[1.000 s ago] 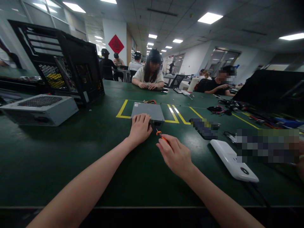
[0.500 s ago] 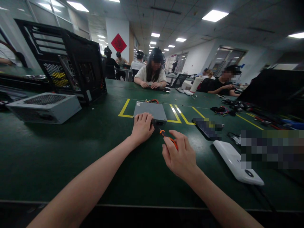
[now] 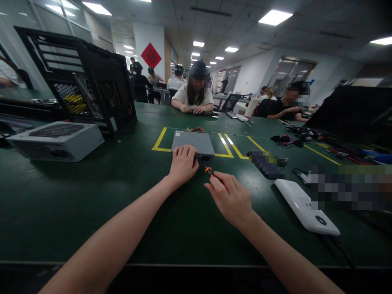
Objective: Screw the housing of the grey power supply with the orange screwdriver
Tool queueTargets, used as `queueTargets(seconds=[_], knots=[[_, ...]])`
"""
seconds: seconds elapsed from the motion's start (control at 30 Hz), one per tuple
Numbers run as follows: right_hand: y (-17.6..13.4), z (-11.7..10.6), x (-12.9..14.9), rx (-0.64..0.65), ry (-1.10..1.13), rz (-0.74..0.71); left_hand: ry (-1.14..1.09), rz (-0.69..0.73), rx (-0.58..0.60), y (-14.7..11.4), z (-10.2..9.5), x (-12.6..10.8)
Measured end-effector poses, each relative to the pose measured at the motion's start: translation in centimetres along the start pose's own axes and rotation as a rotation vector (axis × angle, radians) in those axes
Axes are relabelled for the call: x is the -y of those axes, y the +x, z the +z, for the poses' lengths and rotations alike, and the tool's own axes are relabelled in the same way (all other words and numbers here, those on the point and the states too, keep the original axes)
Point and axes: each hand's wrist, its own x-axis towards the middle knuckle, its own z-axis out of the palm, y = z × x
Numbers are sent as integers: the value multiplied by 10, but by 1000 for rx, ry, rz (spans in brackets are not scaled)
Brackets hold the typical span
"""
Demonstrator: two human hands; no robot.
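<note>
A grey metal power supply (image 3: 193, 141) lies flat on the green table, its socket side towards me and coloured cables at its far end. My left hand (image 3: 183, 164) grips its near left edge, fingers over the top. An orange and black screwdriver (image 3: 209, 171) is in my right hand (image 3: 231, 196), the fingers closed round its handle. Its thin tip points up and left, just short of the near face of the power supply. Most of the handle is hidden inside my right hand.
A black computer case (image 3: 88, 81) stands on the left, with a second power supply (image 3: 58, 141) before it. Yellow tape (image 3: 159, 139) marks the table. To the right are a white device (image 3: 306, 206), a dark blurred object (image 3: 266, 164) and cables (image 3: 288, 140). A person (image 3: 196, 92) sits opposite.
The fingers of my right hand, raised and loose before, have closed round the screwdriver handle. My left hand stays on the power supply. The view has shifted slightly.
</note>
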Motion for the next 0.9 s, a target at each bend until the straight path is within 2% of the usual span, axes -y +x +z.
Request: queueTargets(seconds=[0.1, 0.27, 0.4, 0.57, 0.77, 0.9], knots=[[1, -1, 1, 23, -12, 56, 8, 5, 0, 0, 0, 0], [2, -2, 3, 6, 18, -10, 17, 2, -4, 1, -1, -1], [3, -1, 2, 13, 30, 55, 16, -4, -12, 2, -1, -1], [4, -2, 0, -20, 50, -29, 12, -21, -6, 2, -1, -2], [5, -4, 1, 35, 48, 18, 3, -15, -10, 2, -1, -2], [4, -2, 0, -4, 22, 42, -11, -27, -10, 2, 0, -1]])
